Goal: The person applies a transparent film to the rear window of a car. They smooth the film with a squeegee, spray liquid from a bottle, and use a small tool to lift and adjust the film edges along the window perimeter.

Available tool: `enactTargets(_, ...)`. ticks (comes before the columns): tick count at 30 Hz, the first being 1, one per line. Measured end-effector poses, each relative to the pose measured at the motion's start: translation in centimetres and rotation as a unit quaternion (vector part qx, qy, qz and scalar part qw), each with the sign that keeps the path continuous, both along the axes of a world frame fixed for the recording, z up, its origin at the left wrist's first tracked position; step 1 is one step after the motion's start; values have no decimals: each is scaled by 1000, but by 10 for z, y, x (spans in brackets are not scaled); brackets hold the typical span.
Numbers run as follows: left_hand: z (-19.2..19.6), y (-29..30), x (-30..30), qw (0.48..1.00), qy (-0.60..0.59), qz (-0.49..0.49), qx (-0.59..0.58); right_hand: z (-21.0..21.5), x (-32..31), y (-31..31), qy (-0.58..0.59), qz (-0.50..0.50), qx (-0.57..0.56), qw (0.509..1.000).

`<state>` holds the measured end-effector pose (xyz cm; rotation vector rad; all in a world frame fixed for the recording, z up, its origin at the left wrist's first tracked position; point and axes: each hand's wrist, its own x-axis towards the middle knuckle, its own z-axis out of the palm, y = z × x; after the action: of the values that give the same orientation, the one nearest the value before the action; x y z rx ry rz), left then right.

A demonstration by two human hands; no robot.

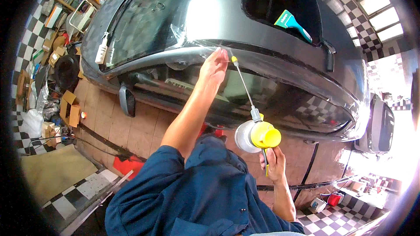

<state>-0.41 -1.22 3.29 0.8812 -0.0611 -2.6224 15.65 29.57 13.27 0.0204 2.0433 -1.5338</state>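
A dark grey car (223,8) fills the view in front of me. My left hand (213,67) reaches to its roof edge above the side windows, with the fingers pinched on a thin clear film (199,49) that lies wrinkled along that edge. Low on the right, my right hand (274,164) is wrapped round the handle of a pump sprayer (258,136) with a yellow top and a clear tank. The sprayer's long thin wand (246,85) points up at the roof edge, its yellow nozzle (234,59) just right of my left fingers.
A green-and-blue squeegee (294,25) lies on the dark roof panel. By the windshield's lower corner rests a white spray bottle (102,50). The side mirror (127,100) juts toward me. Cardboard boxes (70,108) and a tyre (67,71) stand at the left; a hose (96,148) crosses the floor.
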Motion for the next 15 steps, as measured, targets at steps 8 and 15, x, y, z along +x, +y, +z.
enactTargets(8, 5, 9, 1, 999, 39, 13, 26, -3, 6, 7, -3, -14, -27, 1000)
enactTargets(15, 0, 14, -5, 997, 40, 31, 51, -6, 11, 10, -7, -30, -44, 999)
